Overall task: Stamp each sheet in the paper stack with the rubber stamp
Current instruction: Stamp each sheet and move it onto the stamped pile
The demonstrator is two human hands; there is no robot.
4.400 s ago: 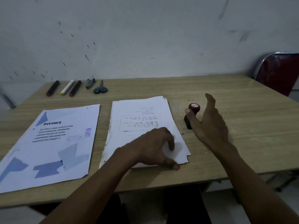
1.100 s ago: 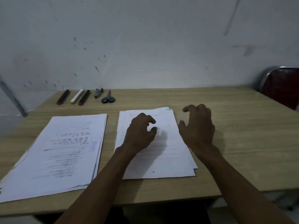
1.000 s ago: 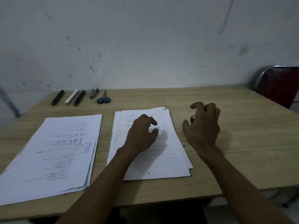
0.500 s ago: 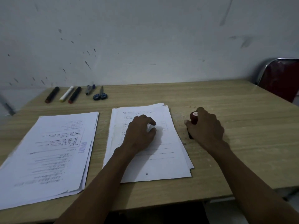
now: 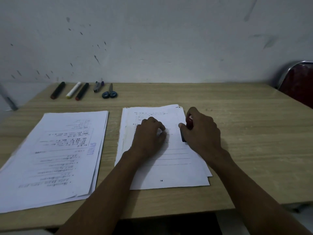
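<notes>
Right hand (image 5: 202,133) is wrapped around the rubber stamp (image 5: 188,123), fingers and thumb curled round its dark red handle, knob pointing up and a little away, so the long axis stands close to upright. Its dark rectangular base sits down at the right edge of the paper stack (image 5: 177,168), right on the top sheet's margin. Left hand (image 5: 149,134) is on the middle of that same sheet, knuckles up, fingertips curled down and pressing the paper flat. The stack lies lengthwise away from the person, thin white printed sheets, edges slightly fanned. A second pile (image 5: 55,155) lies just to the left, a blue stamp mark (image 5: 91,148) on its top page. All of it rests on a pale wood-grain table (image 5: 245,133).
</notes>
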